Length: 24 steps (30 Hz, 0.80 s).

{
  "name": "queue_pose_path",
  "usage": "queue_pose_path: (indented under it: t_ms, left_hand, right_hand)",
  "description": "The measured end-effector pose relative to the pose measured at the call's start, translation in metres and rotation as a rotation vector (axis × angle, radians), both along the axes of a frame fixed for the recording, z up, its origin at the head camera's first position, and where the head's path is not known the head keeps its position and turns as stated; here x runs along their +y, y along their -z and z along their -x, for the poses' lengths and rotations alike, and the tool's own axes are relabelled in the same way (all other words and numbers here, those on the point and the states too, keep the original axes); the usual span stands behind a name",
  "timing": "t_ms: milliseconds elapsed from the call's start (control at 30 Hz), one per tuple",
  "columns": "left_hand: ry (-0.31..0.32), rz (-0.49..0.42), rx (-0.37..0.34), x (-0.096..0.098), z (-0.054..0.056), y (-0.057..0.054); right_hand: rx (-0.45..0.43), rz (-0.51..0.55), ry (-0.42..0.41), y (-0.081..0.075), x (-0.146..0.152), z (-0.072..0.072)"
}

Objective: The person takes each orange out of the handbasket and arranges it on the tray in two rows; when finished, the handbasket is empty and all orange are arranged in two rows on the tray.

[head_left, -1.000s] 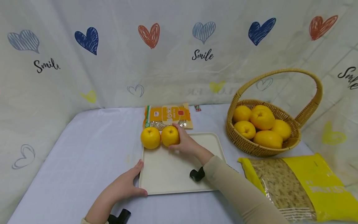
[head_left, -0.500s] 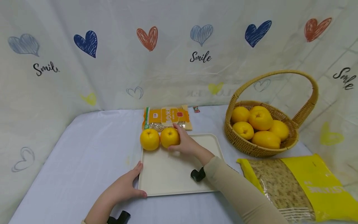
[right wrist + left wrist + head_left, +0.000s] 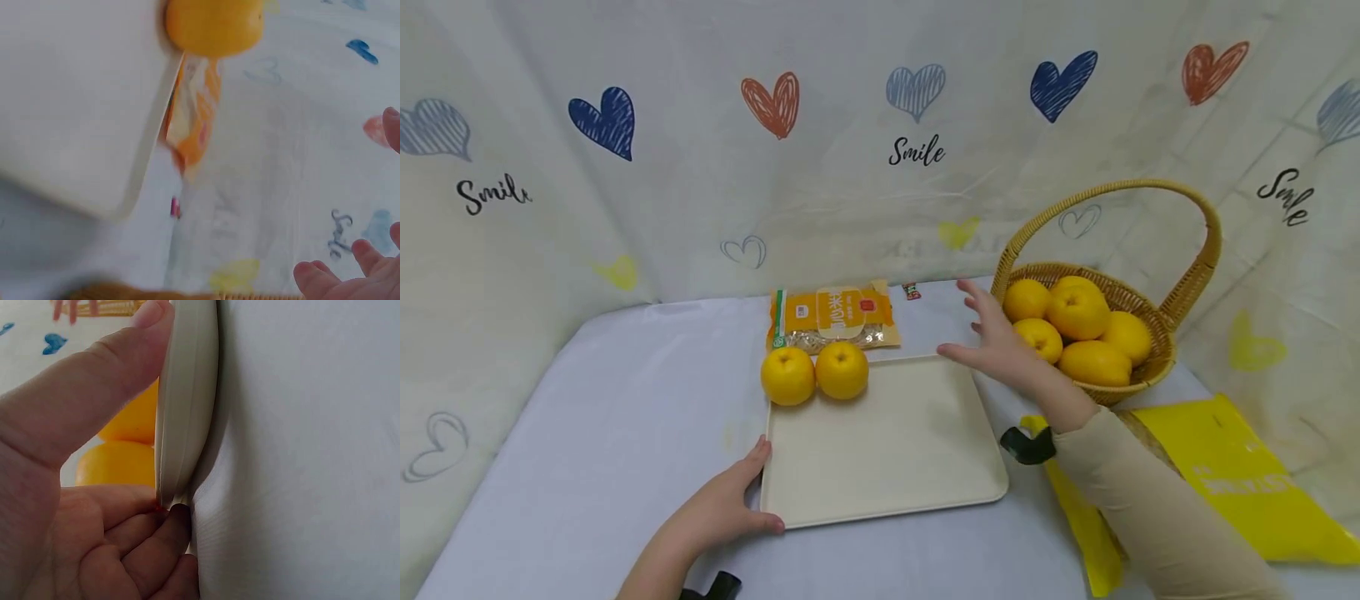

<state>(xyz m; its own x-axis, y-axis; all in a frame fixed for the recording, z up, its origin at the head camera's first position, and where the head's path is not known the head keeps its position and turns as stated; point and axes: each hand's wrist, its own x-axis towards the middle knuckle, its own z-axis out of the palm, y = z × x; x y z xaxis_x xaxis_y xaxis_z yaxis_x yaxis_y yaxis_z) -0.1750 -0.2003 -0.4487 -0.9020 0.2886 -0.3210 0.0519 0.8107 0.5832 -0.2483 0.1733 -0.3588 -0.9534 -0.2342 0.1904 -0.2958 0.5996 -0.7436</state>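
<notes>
Two oranges, a left one (image 3: 787, 376) and a right one (image 3: 842, 370), sit side by side at the far left corner of a cream tray (image 3: 887, 450). My left hand (image 3: 718, 508) grips the tray's near left corner, thumb on the front edge and fingers at the left side. In the left wrist view the thumb (image 3: 106, 381) lies along the rim and the other fingers curl at its underside. My right hand (image 3: 1000, 342) is in the air with fingers spread, holding nothing, between the tray and a wicker basket (image 3: 1161, 354) of several yellow fruits (image 3: 1078, 308).
An orange food packet (image 3: 835, 315) lies behind the tray, with a small red wrapped piece (image 3: 912, 291) beside it. A big yellow bag of grain (image 3: 1240, 483) is at the right, partly under the right sleeve (image 3: 1165, 508). A heart-printed cloth (image 3: 842, 192) hangs behind.
My right hand has let go of the right orange and moved right toward the basket, its fingers now spread. The oranges stay on the tray; the left hand keeps its place at the corner.
</notes>
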Motion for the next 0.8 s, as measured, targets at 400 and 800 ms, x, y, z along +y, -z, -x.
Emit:
queue_pose_path:
  t_ms: [400,800]
  left_hand:
    - [-0.002,-0.006,0.0,-0.001,-0.001,-0.002]
    - [0.0,-0.003,0.007,0.001,-0.002,-0.002]
  right_hand:
    - [-0.013,-0.026,0.227,-0.02,0.118,-0.029]
    - [-0.004,-0.205,0.267,-0.003,0.151,-0.012]
